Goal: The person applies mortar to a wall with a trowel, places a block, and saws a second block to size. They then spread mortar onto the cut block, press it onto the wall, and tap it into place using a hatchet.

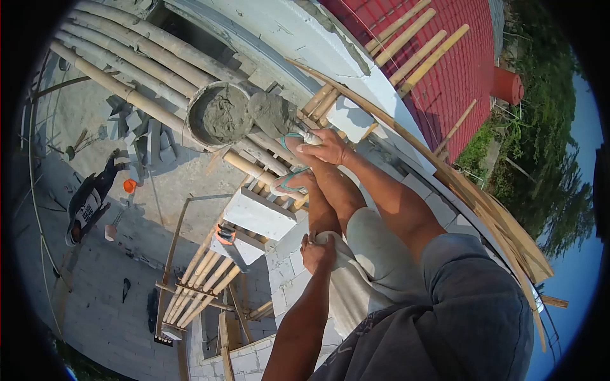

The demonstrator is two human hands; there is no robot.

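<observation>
My right hand (327, 147) is closed round the handle of a trowel (309, 136). Wet grey mortar (272, 113) is heaped over its blade, beside the rim of a bucket (197, 140). More mortar (225, 115) lies inside that bucket, which stands on bamboo poles. My left hand (319, 253) is at my knee, its fingers curled on the cloth of my light shorts (362, 279). Near it, a handsaw (234, 249) with an orange and black handle lies on a white block. My sandalled feet (293, 183) are on the bamboo.
Bamboo poles (136, 95) form the scaffold platform, high above a floor. A white block (259, 213) lies close to my feet. Below on the left is another person (92, 203). Along the right run a block wall, wooden boards (483, 216) and a red tiled roof (454, 70).
</observation>
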